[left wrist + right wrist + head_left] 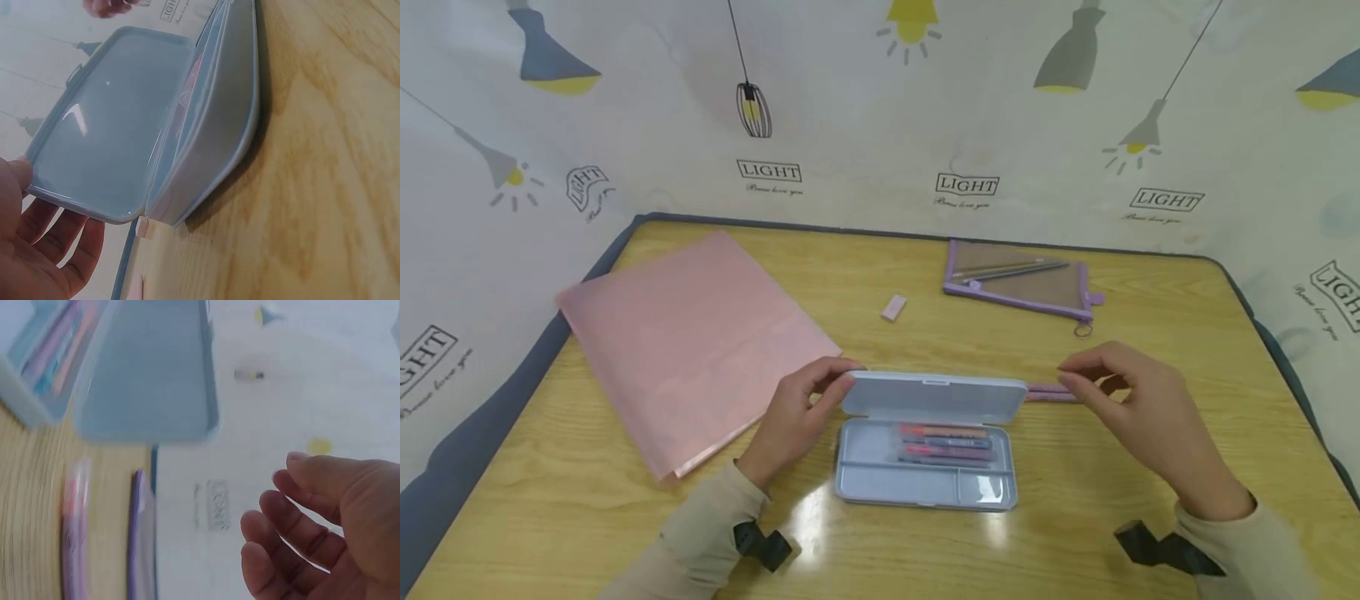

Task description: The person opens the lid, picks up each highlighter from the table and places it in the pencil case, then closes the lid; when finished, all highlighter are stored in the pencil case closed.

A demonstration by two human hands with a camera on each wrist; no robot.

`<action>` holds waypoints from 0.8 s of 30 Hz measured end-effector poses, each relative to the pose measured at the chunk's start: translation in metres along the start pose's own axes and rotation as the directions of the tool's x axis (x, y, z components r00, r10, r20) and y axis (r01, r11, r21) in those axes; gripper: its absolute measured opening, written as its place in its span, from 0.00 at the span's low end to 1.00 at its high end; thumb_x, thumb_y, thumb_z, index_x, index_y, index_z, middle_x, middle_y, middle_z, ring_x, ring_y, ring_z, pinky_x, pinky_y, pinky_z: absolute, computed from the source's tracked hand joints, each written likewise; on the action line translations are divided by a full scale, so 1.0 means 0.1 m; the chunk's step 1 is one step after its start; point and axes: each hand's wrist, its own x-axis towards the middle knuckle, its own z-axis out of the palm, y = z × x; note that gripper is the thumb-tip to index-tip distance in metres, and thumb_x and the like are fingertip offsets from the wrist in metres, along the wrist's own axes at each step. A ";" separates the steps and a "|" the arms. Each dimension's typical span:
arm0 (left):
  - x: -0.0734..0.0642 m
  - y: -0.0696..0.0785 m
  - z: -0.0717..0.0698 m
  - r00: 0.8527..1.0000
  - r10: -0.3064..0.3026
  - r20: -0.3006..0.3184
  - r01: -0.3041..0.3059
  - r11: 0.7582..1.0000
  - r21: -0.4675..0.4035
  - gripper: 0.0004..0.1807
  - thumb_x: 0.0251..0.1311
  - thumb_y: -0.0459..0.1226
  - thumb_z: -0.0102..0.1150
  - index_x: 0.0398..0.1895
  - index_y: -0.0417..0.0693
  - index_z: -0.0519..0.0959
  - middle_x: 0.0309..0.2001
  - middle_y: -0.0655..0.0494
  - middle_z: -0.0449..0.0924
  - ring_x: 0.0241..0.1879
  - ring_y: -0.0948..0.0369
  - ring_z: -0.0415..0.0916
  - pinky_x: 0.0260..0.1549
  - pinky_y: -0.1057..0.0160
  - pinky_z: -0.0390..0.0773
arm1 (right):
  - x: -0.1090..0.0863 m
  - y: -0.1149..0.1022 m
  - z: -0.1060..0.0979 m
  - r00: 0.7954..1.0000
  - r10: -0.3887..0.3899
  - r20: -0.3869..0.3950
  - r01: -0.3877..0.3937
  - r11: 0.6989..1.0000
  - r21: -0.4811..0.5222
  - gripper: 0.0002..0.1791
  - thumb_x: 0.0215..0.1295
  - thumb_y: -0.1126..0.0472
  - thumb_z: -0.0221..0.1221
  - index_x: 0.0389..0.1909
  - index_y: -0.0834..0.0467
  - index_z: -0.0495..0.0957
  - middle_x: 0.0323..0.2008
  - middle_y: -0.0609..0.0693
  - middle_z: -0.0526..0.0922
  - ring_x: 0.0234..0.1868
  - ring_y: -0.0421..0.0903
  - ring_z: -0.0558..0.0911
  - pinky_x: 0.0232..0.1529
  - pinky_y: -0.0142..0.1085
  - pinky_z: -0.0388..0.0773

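Observation:
A light blue pencil case (895, 485) lies on the table with its lid (936, 397) raised. My left hand (793, 414) grips the lid's left corner, thumb on the inner face and fingers behind, as the left wrist view shows. Several pens (947, 443) in a clear sleeve lie in the case's back compartment. To the right of the lid, my right hand (1146, 417) hovers with bent fingers and holds nothing. Nearest to it are pink-purple pens (1051, 393) on the table, partly hidden behind the lid. In the right wrist view they lie well apart from the fingers (256, 565).
A large pink folder (700, 342) covers the table's left side. A small pale pink eraser (893, 307) lies behind the case. At the back right is a purple-edged mesh pouch (1030, 292) with pencils on it. A lamp-printed curtain (850, 108) stands behind the table.

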 end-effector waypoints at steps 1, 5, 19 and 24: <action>0.00 0.00 0.00 1.000 -0.002 0.002 0.002 1.000 -0.002 0.11 0.73 0.39 0.51 0.52 0.52 0.81 0.43 0.56 0.84 0.38 0.61 0.82 0.37 0.63 0.79 | 0.04 0.08 -0.01 0.999 0.029 0.018 -0.029 1.000 0.009 0.04 0.66 0.60 0.65 0.40 0.52 0.84 0.36 0.45 0.86 0.31 0.27 0.77 0.34 0.19 0.73; -0.01 0.00 0.00 1.000 -0.017 0.011 0.017 1.000 -0.002 0.11 0.74 0.40 0.51 0.53 0.53 0.80 0.44 0.57 0.84 0.39 0.62 0.81 0.38 0.62 0.79 | 0.16 0.36 0.02 0.985 0.129 0.114 -0.132 0.991 0.023 0.09 0.69 0.52 0.61 0.42 0.52 0.84 0.39 0.48 0.86 0.34 0.29 0.79 0.36 0.22 0.75; -0.01 0.02 0.00 1.000 -0.019 0.011 0.019 1.000 -0.003 0.12 0.74 0.40 0.51 0.53 0.53 0.80 0.44 0.57 0.84 0.40 0.63 0.82 0.40 0.61 0.80 | 0.34 0.95 0.37 0.871 0.221 0.438 -0.207 0.975 -0.080 0.12 0.67 0.50 0.63 0.39 0.56 0.83 0.36 0.49 0.83 0.37 0.44 0.76 0.39 0.38 0.72; -0.01 0.03 -0.01 1.000 -0.022 0.015 0.022 1.000 -0.004 0.12 0.74 0.41 0.51 0.54 0.51 0.80 0.45 0.57 0.84 0.41 0.63 0.81 0.41 0.60 0.80 | 0.37 0.98 0.43 0.857 0.231 0.460 -0.214 0.973 -0.090 0.12 0.66 0.49 0.64 0.37 0.55 0.82 0.35 0.48 0.83 0.37 0.44 0.76 0.40 0.38 0.72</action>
